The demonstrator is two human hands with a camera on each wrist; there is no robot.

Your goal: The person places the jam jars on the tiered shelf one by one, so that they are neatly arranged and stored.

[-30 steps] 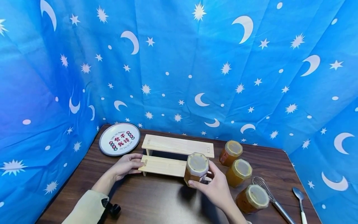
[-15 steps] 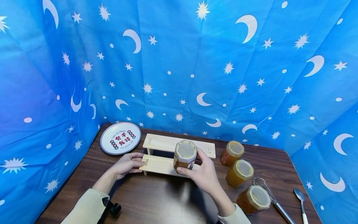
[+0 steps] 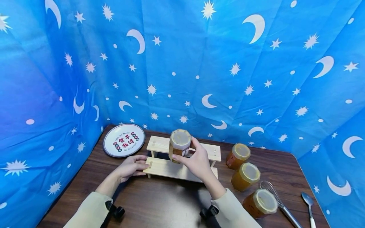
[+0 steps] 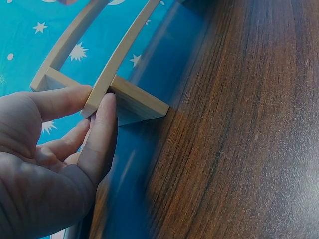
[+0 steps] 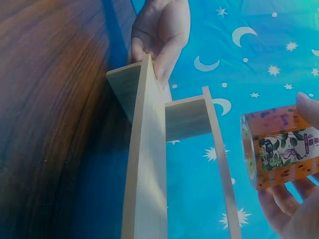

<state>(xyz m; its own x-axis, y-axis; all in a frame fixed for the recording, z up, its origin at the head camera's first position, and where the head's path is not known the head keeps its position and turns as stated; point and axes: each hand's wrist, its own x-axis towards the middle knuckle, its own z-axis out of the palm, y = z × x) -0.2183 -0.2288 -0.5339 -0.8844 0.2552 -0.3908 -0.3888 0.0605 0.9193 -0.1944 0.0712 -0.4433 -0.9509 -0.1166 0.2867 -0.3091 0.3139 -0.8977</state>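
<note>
A two-step wooden rack [image 3: 182, 170] stands on the table. My left hand [image 3: 131, 168] pinches the left end of its lower board; in the left wrist view thumb and fingers [image 4: 102, 132] close on the board's edge. My right hand [image 3: 196, 161] grips a lidded jar [image 3: 180, 142] of amber contents, holding it upright above the rack. The right wrist view shows the jar's printed label [image 5: 286, 149] and its base apart from the boards. To the right, several similar jars stand, among them a yellow jar [image 3: 246, 176] and a darker amber jar [image 3: 260, 204].
A white plate [image 3: 124, 141] with red characters lies left of the rack. A whisk [image 3: 280, 202] and a spoon [image 3: 309, 207] lie at the right of the brown table [image 3: 148, 202]. A blue curtain [image 3: 182, 57] with moons and stars hangs behind and at the sides.
My right hand has carried the jar leftward and away from me, from the lower board's right part to above the upper board. My left hand keeps its hold on the rack.
</note>
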